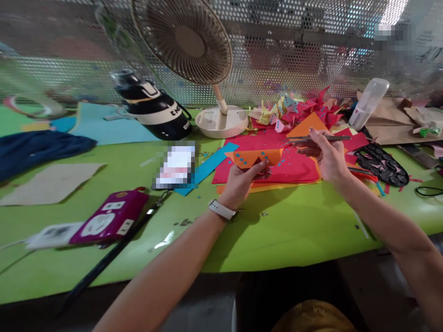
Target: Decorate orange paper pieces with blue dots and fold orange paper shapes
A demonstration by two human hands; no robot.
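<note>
My left hand [242, 180] is closed on a folded orange paper shape [254, 157] dotted with small blue spots, held above the red paper sheets [294, 168]. A white watch sits on that wrist. My right hand [327, 154] pinches metal tweezers [313, 138], whose tips point left toward the top of the orange shape. Another orange sheet [306, 125] lies behind the tweezers.
A beige desk fan [194, 44] stands on its round base [221, 122] at the back. A black and white bottle [152, 106] lies left of it. A purple power strip [110, 221], blue strip [211, 165], paper scrap pile [297, 108], white bottle [368, 103] and black patterned piece [382, 165] sit on the green table [297, 226].
</note>
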